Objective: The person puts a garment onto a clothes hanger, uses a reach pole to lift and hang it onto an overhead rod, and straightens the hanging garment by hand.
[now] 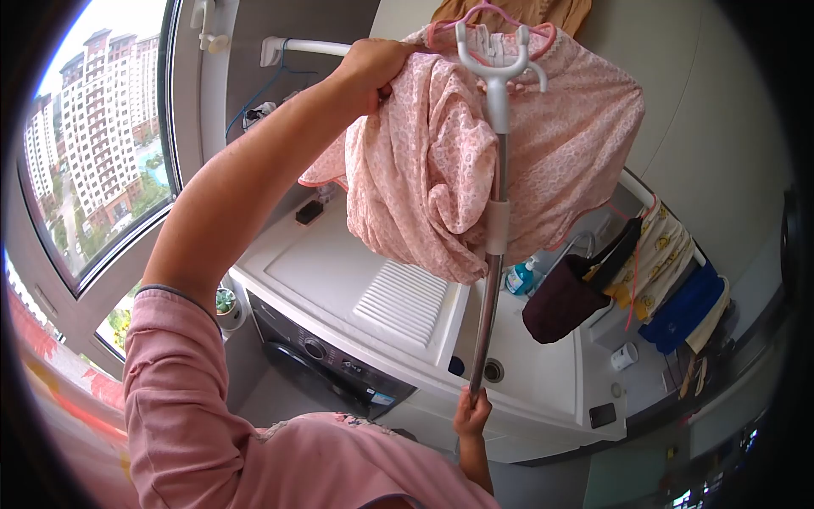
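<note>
My left hand (381, 69) is closed at the shoulder of a pink patterned top (424, 161), gripping its cloth. The top hangs on a pink hanger (485, 8), its lower part bunched up on the left. My right hand (472, 414) is wrapped round the lower end of a metal clothes pole (487, 314). The pole stands nearly upright in front of the top. Its pale forked head (498, 81) is at the collar, below the hanger; whether the fork bears the hanger I cannot tell.
A white counter with a ribbed washboard (401, 303) and a sink (543, 373) lies below, above a washing machine (318, 348). A blue soap bottle (519, 277) stands by the sink. Dark cloth (564, 297) and other laundry hang right. A window (102, 136) is left.
</note>
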The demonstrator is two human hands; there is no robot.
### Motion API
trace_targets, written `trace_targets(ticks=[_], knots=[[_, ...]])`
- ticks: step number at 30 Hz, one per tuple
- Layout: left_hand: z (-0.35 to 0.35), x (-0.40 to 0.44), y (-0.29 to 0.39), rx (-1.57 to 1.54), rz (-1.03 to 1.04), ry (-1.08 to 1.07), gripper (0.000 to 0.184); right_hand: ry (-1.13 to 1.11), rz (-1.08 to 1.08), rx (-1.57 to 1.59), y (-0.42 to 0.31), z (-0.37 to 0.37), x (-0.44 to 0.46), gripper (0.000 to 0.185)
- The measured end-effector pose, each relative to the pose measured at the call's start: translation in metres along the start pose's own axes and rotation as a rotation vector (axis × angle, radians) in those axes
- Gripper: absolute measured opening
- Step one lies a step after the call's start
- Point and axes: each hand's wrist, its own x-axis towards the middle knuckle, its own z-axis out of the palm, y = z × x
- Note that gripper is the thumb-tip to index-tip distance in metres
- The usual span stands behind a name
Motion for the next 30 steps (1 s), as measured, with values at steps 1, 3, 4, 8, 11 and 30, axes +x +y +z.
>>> trace_targets(ticks=[1,3,4,8,11,30], knots=[[0.001,0.000,-0.001,-0.002,-0.002,-0.001,0.025,-0.019,0.021,-0.021,0.001,-0.002,0.000,0.019],[0.002,-0.006,0.000,0.045,0.074,-0.006,0.025,-0.027,0.036,-0.034,0.004,-0.004,-0.001,0.018],[0.002,-0.007,0.001,0.044,0.073,-0.005,0.025,-0.035,0.050,-0.046,0.005,-0.005,-0.002,0.017],[0.003,-0.014,0.003,0.070,0.028,-0.013,0.020,0.004,0.025,-0.065,0.012,0.003,-0.004,0.014],[0.004,-0.017,0.004,0.090,-0.013,-0.014,0.021,0.019,0.041,-0.056,0.012,0.012,-0.005,0.014],[-0.002,-0.035,0.011,-0.020,0.218,-0.126,0.032,0.088,-0.032,0.051,0.000,0.055,0.016,0.016]])
